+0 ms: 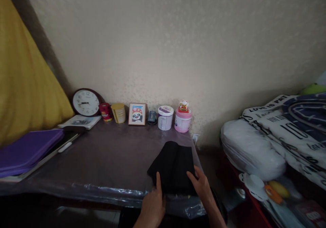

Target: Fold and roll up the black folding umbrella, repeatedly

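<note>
A piece of black folded cloth (175,165), with a crease down its middle, lies at the near right corner of the table. My right hand (201,183) grips its right edge, thumb on top and the other fingers partly hidden at the side. At the cloth's near left corner, my left hand (153,202) has its index finger stretched forward onto the fabric. The remaining left fingers are curled or out of sight, and I see nothing held in them.
Along the wall stand a clock (86,102), a red can (105,112), a yellow-lidded container (118,113), a panda picture frame (137,114), a white tub (165,118) and a pink tub (182,122) topped by a cat figurine. Purple folders (30,150) lie left; bedding (287,129) is piled right.
</note>
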A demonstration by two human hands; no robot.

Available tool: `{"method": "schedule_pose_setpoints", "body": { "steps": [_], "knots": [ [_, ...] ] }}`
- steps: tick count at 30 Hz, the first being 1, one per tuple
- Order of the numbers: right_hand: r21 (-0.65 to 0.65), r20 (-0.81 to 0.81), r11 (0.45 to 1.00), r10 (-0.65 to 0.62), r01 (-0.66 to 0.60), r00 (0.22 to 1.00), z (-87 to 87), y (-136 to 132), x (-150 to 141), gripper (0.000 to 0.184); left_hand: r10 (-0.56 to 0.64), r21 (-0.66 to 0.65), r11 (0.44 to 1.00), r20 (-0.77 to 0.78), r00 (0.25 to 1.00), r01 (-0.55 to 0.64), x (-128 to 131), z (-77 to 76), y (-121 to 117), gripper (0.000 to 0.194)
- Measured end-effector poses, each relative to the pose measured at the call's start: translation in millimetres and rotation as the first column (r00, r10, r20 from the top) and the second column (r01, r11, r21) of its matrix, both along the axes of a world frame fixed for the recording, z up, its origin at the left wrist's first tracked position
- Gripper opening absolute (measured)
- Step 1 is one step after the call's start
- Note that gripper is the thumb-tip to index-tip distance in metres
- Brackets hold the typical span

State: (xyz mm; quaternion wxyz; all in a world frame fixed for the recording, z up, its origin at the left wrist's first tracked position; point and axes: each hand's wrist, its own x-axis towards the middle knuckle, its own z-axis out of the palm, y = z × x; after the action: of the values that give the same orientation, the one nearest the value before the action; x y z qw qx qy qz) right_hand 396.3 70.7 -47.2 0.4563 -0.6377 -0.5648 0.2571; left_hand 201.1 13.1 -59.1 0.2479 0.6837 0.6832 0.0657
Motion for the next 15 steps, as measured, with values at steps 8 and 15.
{"method": "schedule_pose_setpoints", "body": {
  "steps": [8,15],
  "knots": [
    [-0.014,-0.522,0.929,0.308,-0.369,0.795,52.0,17,-50,0.043,0.031,-0.027,0.999,-0.044,0.999,-0.032,3,9.8,0,0.072],
    [-0.113,-0.398,0.958,0.200,-0.265,0.895,28.0,55,-103,0.054,0.023,-0.035,0.999,-0.078,0.997,-0.026,7,9.1,3,0.069]
  ]
}}
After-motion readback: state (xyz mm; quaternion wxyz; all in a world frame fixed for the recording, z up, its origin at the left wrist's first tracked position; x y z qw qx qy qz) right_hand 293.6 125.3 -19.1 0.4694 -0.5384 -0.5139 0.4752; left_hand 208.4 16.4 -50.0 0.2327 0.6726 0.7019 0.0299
